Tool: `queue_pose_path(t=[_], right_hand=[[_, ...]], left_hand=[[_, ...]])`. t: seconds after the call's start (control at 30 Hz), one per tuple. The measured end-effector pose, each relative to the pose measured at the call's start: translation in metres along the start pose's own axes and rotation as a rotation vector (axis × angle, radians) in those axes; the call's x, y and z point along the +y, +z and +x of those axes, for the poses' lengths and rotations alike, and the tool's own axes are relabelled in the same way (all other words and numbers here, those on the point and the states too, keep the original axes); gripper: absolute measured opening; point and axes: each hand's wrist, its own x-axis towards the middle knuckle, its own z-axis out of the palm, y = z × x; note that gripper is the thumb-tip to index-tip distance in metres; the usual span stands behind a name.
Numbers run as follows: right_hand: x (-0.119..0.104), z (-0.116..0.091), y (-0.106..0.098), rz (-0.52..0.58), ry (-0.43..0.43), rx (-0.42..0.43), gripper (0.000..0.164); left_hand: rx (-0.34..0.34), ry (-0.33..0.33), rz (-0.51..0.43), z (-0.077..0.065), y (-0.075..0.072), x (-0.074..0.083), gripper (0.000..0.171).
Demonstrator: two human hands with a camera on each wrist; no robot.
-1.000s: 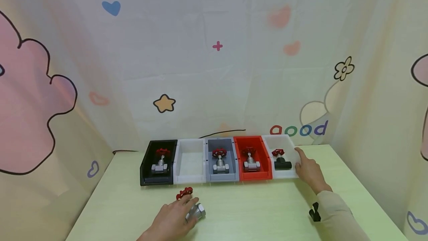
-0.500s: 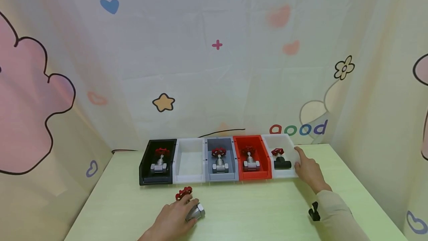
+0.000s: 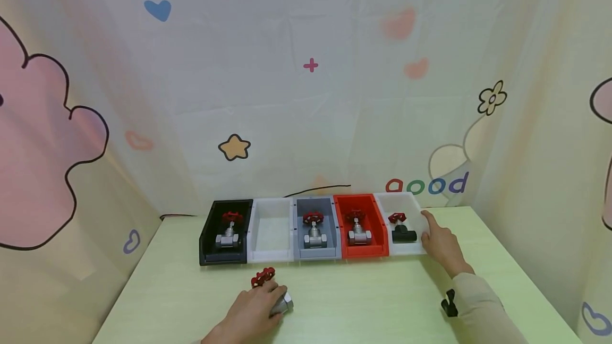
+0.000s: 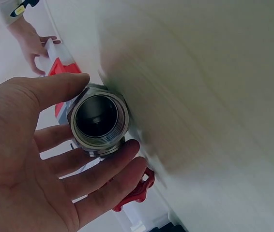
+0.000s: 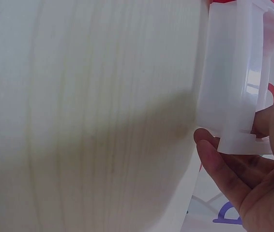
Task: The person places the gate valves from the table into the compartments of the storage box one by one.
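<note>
My left hand (image 3: 253, 309) holds a silver gate valve (image 3: 285, 304) with a red handwheel (image 3: 262, 276), in front of the row of bins. In the left wrist view the threaded opening of the valve faces the camera, the thumb on one side of its body and the fingers along the other. At the row's right end, my right hand (image 3: 444, 246) pinches the side wall of a white bin (image 5: 229, 72), thumb inside and fingers outside. In that bin lies a black valve (image 3: 404, 234) with a red handwheel.
Left of the right-hand white bin stand a red bin (image 3: 385, 248), a grey bin (image 3: 317, 253), another white bin (image 3: 272, 251) and a black bin (image 3: 205, 248). The red, grey and black bins each hold a silver valve. A printed curtain (image 3: 268, 78) hangs behind the table (image 3: 354, 301).
My left hand has shifted slightly over the valve, its fingers now covering more of the body. The valve stays in about the same place. My right hand keeps its hold on the bin.
</note>
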Motion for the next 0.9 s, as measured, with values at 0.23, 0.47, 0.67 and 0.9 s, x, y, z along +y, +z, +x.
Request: queue_pose_path(t=[0.23, 0.47, 0.67, 0.9], right_hand=[[0.001, 0.0, 0.001, 0.002, 0.01, -0.008, 0.058], [0.002, 0.0, 0.001, 0.011, 0.016, -0.015, 0.059], [0.0, 0.0, 0.001, 0.014, 0.026, -0.025, 0.058], [0.0, 0.001, 0.001, 0.017, 0.027, -0.031, 0.059]], left_hand=[[-0.006, -0.019, 0.033, 0.004, 0.002, 0.003, 0.05], [-0.021, -0.06, 0.007, 0.009, 0.001, 0.008, 0.048], [-0.012, -0.067, -0.036, 0.009, 0.001, 0.008, 0.04], [-0.063, -0.117, -0.086, 0.012, -0.002, 0.01, 0.04]])
